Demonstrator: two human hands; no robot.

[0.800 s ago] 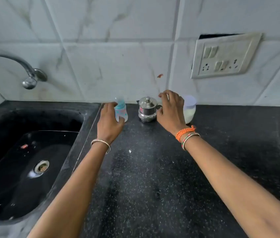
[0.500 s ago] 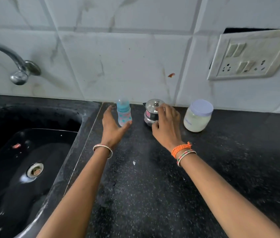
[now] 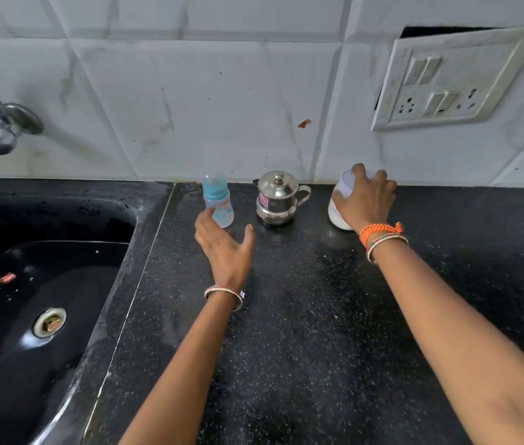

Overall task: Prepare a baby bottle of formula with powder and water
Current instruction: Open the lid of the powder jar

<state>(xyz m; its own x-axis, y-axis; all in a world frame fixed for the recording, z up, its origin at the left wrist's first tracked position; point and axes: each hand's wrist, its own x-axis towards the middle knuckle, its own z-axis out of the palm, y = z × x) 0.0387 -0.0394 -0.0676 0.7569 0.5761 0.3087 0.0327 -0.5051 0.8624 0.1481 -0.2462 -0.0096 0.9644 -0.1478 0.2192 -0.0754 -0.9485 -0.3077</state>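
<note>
The powder jar (image 3: 339, 207), at two o'clock on the desk (image 3: 318, 316), is clamped from above by the right hand (image 3: 364, 200). The left hand (image 3: 223, 244), fingers apart, is beside the bottle (image 3: 217, 199) at eleven o'clock. The jar should be steadied before its lid is twisted.

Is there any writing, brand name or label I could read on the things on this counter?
Baby bottle: pink print on its side, too blurred to read.
Steel pot: a pink sticker on its front, too small to read.
Jar under the right hand: no label showing.
Switch plate on the wall: no writing visible.
</note>
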